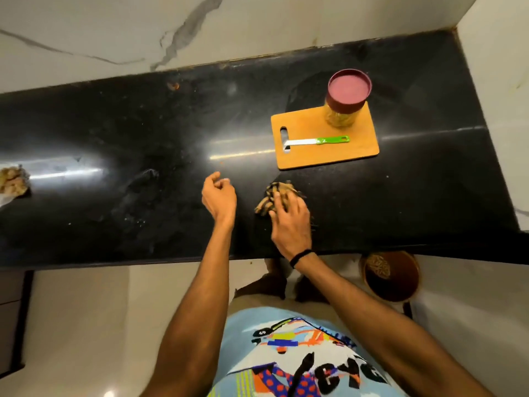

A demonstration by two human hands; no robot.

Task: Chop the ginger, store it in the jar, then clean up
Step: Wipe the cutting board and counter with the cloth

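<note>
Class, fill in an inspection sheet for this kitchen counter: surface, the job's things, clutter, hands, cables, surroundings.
Surface: black counter, glossy, with faint smears and specks.
Job's things: jar, lid on, stands at the back of the cutting board; knife lies flat on the board.
Clutter: brownish lump at the left edge; cannot tell what it is.
Hands: right hand presses on a striped cloth; left hand loosely curled, holds nothing.
Cables: nothing seen.
Surroundings: marbled wall behind; bin on the floor holds scraps.
</note>
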